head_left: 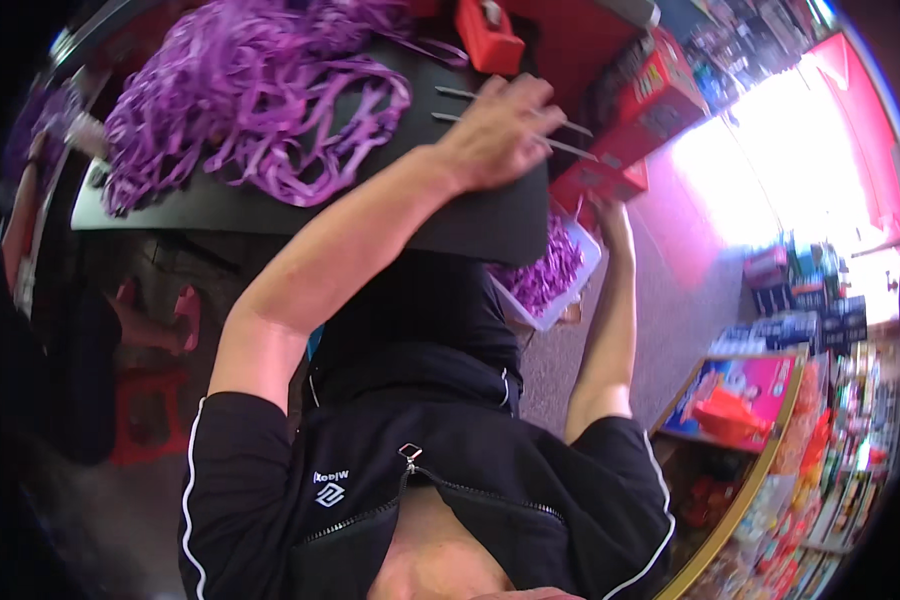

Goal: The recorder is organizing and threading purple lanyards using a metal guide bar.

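My left hand reaches over the dark tabletop, across two thin parallel metal rods. Its fingers are bent and smeared, so whether they grip anything does not show. Just left of it, a large tangled heap of purple ribbon covers much of the table. My right hand is beyond the table's right edge, beside a red box; its fingers are mostly hidden. Close to that hand, below the tabletop, a pale plastic bin holds many short purple ribbon pieces.
A red holder-like object stands at the table's far side. Red cartons are stacked on the right. At the left are another person's arm, pink shoes and a red stool. A display counter with packaged goods stands lower right.
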Demonstrator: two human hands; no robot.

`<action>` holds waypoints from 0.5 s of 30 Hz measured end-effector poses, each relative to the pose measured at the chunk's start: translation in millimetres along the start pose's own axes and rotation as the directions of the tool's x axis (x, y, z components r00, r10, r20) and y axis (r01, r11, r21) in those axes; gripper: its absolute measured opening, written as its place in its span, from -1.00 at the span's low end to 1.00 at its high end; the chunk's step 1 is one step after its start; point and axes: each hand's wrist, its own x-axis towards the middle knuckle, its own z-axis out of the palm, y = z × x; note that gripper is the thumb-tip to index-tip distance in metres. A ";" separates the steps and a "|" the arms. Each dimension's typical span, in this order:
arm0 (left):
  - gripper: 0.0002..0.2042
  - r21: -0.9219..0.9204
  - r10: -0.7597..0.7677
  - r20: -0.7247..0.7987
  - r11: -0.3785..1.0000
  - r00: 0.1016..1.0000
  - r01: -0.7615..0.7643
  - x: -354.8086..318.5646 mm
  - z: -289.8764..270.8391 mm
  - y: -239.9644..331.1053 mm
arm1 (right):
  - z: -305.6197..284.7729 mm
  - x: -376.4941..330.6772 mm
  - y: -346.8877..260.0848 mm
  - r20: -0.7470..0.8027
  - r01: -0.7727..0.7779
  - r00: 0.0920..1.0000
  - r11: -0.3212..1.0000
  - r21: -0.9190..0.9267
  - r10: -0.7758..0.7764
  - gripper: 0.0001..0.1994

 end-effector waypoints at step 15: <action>-0.60 -0.365 -0.345 0.267 0.828 0.900 0.426 -269.0 -9.4 79.1 | -77.3 -33.1 -295.4 -0.212 0.304 0.950 0.841 0.447 -0.230 -0.81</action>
